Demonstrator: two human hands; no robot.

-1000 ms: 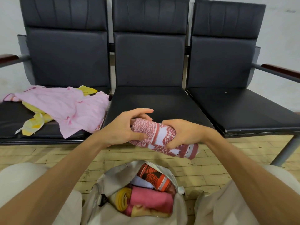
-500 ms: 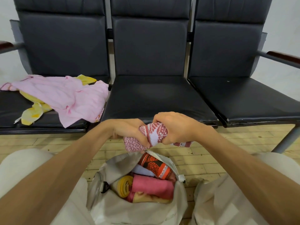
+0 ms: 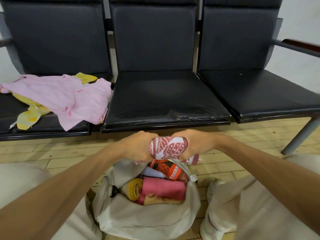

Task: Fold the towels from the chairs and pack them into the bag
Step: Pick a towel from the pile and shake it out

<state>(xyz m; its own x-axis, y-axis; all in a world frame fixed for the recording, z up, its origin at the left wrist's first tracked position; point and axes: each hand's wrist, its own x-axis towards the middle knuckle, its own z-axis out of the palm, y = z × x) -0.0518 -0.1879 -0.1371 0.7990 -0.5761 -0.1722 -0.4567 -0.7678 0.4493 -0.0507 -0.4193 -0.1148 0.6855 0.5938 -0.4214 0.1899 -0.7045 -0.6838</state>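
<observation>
Soft woven towel (image 3: 167, 148), red and white; bag (image 3: 147, 220) of matt beige cloth; chairs (image 3: 162, 99) in smooth black leatherette with a dull sheen, cracked at the edge; floor (image 3: 52, 153) pale worn wood

My left hand (image 3: 138, 148) and right hand (image 3: 195, 144) were close together in front of me, backs upward, fingers curled tightly around the rolled towel (image 3: 167, 148) from either side. Both bare forearms reached forward and angled inward, the hands nearly touching on top.
</observation>
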